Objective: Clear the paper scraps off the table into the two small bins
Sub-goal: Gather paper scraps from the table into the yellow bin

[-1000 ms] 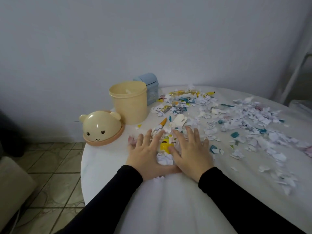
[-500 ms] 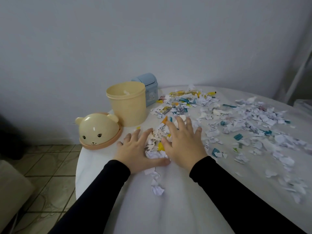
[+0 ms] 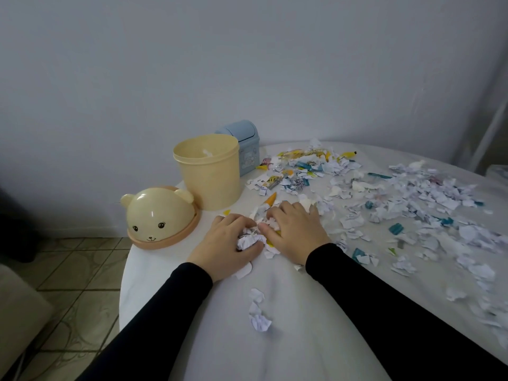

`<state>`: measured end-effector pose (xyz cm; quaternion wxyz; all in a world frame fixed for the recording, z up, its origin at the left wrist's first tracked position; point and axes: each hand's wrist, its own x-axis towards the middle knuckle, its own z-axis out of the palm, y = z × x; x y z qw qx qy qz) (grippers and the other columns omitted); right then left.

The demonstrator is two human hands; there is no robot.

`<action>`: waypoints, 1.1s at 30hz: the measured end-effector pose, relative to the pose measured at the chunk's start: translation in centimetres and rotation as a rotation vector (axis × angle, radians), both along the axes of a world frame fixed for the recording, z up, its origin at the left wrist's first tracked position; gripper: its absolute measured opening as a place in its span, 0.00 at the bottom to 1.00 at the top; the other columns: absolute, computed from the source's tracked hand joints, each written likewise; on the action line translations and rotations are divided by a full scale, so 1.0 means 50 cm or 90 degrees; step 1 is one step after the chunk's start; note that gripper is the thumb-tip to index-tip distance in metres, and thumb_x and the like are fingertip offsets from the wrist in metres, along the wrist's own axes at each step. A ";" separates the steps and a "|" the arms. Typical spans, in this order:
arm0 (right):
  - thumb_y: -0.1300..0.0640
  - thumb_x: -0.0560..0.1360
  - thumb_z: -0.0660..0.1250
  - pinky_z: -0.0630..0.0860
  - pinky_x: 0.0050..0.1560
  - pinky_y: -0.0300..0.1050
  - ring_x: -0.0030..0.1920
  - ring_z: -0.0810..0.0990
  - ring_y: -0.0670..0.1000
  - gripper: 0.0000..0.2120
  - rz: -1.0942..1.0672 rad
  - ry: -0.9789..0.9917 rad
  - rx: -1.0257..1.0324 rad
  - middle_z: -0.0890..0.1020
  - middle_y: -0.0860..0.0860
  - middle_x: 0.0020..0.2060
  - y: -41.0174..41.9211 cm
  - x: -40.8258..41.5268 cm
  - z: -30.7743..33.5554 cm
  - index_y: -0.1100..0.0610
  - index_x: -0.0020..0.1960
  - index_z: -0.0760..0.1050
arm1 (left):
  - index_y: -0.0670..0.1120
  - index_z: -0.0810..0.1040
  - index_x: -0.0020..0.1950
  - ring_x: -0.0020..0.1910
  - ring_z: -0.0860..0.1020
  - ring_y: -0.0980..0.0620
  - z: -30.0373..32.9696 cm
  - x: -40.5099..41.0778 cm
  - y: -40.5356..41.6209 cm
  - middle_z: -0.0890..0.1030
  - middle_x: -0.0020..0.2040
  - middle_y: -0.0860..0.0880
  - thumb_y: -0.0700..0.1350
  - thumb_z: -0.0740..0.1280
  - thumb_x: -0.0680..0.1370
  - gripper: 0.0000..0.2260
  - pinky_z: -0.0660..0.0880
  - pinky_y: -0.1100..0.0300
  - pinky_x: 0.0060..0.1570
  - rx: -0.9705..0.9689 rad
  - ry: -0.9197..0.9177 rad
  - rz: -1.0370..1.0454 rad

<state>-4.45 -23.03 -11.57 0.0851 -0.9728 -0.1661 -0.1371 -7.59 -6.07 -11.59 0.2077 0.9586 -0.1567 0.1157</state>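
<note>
Presently, left hand [image 3: 225,243] and right hand [image 3: 295,229], fingers curled, clutch a scrap pile [image 3: 251,240] beside the yellow bin [image 3: 210,171].

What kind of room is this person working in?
Probably a home, perhaps a dining corner: a round white table against a plain wall, tiled floor, and a bear-faced bin lid beside a small yellow bin.
</note>
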 end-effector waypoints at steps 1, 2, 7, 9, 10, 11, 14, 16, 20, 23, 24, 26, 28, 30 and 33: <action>0.39 0.79 0.52 0.65 0.55 0.53 0.58 0.72 0.55 0.20 -0.005 -0.014 0.014 0.76 0.51 0.55 0.000 0.000 0.000 0.50 0.59 0.72 | 0.53 0.74 0.60 0.55 0.69 0.53 -0.001 0.002 0.000 0.75 0.57 0.55 0.60 0.64 0.72 0.19 0.60 0.68 0.51 -0.003 -0.008 0.002; 0.39 0.79 0.53 0.66 0.52 0.51 0.56 0.73 0.55 0.20 -0.009 -0.024 0.032 0.78 0.52 0.52 0.000 0.000 0.000 0.52 0.57 0.73 | 0.52 0.75 0.59 0.55 0.70 0.52 -0.002 0.004 -0.001 0.75 0.57 0.54 0.56 0.66 0.74 0.16 0.60 0.68 0.51 -0.005 -0.019 0.003; 0.39 0.79 0.52 0.66 0.38 0.46 0.46 0.80 0.58 0.21 -0.028 -0.066 0.061 0.82 0.55 0.42 -0.001 -0.002 -0.001 0.56 0.53 0.73 | 0.47 0.76 0.60 0.55 0.74 0.47 -0.005 0.008 -0.014 0.77 0.57 0.48 0.50 0.66 0.76 0.15 0.65 0.64 0.55 0.012 -0.060 0.008; 0.40 0.80 0.51 0.64 0.35 0.44 0.44 0.80 0.57 0.21 -0.032 -0.071 0.066 0.82 0.55 0.40 -0.001 -0.004 0.004 0.56 0.52 0.72 | 0.46 0.76 0.61 0.55 0.75 0.46 -0.006 0.011 -0.015 0.78 0.56 0.47 0.48 0.66 0.76 0.14 0.67 0.62 0.55 0.005 -0.067 0.014; 0.41 0.80 0.52 0.64 0.35 0.44 0.44 0.80 0.57 0.20 -0.033 -0.066 0.077 0.82 0.55 0.40 -0.001 -0.006 0.009 0.56 0.52 0.72 | 0.46 0.76 0.60 0.55 0.75 0.46 -0.005 0.010 -0.015 0.78 0.55 0.46 0.48 0.66 0.76 0.14 0.68 0.61 0.55 -0.002 -0.067 0.016; 0.42 0.80 0.53 0.64 0.35 0.43 0.43 0.80 0.57 0.19 -0.035 -0.058 0.091 0.82 0.54 0.39 -0.002 -0.006 0.015 0.55 0.51 0.72 | 0.45 0.76 0.60 0.54 0.76 0.46 -0.003 0.010 -0.015 0.79 0.54 0.46 0.47 0.66 0.76 0.13 0.69 0.61 0.53 -0.011 -0.071 0.012; 0.44 0.79 0.56 0.63 0.36 0.42 0.39 0.76 0.57 0.13 -0.046 -0.041 0.153 0.76 0.52 0.34 -0.008 -0.006 0.031 0.53 0.45 0.70 | 0.44 0.78 0.54 0.50 0.76 0.48 0.006 0.003 -0.017 0.80 0.48 0.46 0.46 0.66 0.77 0.09 0.68 0.62 0.47 -0.067 -0.075 0.005; 0.46 0.79 0.58 0.63 0.36 0.42 0.36 0.71 0.55 0.12 -0.060 -0.041 0.204 0.70 0.49 0.29 -0.010 -0.004 0.041 0.52 0.42 0.66 | 0.45 0.77 0.49 0.45 0.74 0.51 0.013 -0.007 -0.020 0.79 0.43 0.48 0.46 0.64 0.77 0.06 0.65 0.63 0.43 -0.116 -0.074 0.010; 0.47 0.78 0.60 0.63 0.30 0.44 0.31 0.69 0.53 0.14 -0.088 -0.055 0.320 0.68 0.48 0.26 -0.015 0.010 0.063 0.55 0.40 0.66 | 0.53 0.66 0.35 0.31 0.70 0.58 0.029 -0.014 -0.016 0.70 0.30 0.55 0.44 0.63 0.79 0.13 0.65 0.69 0.33 -0.212 -0.072 0.078; 0.47 0.78 0.60 0.66 0.30 0.43 0.32 0.72 0.53 0.14 -0.111 -0.078 0.378 0.75 0.51 0.31 -0.024 0.025 0.083 0.56 0.41 0.69 | 0.46 0.75 0.41 0.32 0.73 0.52 0.039 -0.012 -0.003 0.77 0.32 0.49 0.46 0.63 0.79 0.08 0.69 0.65 0.37 -0.286 -0.068 0.114; 0.47 0.78 0.60 0.66 0.32 0.42 0.33 0.73 0.53 0.13 -0.118 -0.080 0.398 0.75 0.50 0.33 -0.027 0.028 0.089 0.56 0.42 0.70 | 0.43 0.76 0.44 0.34 0.74 0.49 0.040 -0.011 0.000 0.78 0.34 0.46 0.46 0.63 0.79 0.09 0.71 0.60 0.40 -0.318 -0.060 0.119; 0.47 0.78 0.60 0.64 0.33 0.41 0.32 0.70 0.51 0.12 -0.127 -0.078 0.429 0.73 0.48 0.35 -0.032 0.034 0.100 0.55 0.43 0.69 | 0.39 0.74 0.43 0.32 0.71 0.49 0.044 -0.012 0.004 0.75 0.32 0.46 0.47 0.63 0.79 0.12 0.70 0.54 0.38 -0.366 -0.052 0.116; 0.47 0.78 0.61 0.61 0.29 0.41 0.29 0.67 0.46 0.12 -0.129 -0.079 0.439 0.71 0.47 0.35 -0.031 0.040 0.108 0.55 0.43 0.68 | 0.39 0.71 0.40 0.31 0.68 0.52 0.054 -0.015 0.001 0.71 0.30 0.47 0.48 0.63 0.79 0.14 0.67 0.55 0.35 -0.394 -0.058 0.115; 0.47 0.77 0.61 0.62 0.29 0.41 0.28 0.67 0.47 0.12 -0.121 -0.084 0.454 0.70 0.47 0.32 -0.022 0.046 0.119 0.56 0.42 0.69 | 0.38 0.70 0.39 0.31 0.68 0.52 0.077 -0.012 -0.003 0.70 0.30 0.44 0.47 0.63 0.79 0.14 0.66 0.57 0.34 -0.412 -0.079 0.121; 0.48 0.76 0.62 0.66 0.33 0.44 0.31 0.69 0.52 0.13 -0.089 -0.101 0.504 0.72 0.49 0.31 0.009 0.061 0.153 0.58 0.40 0.70 | 0.42 0.68 0.35 0.29 0.65 0.54 0.128 0.004 -0.004 0.67 0.28 0.47 0.47 0.62 0.79 0.15 0.63 0.61 0.31 -0.435 -0.103 0.107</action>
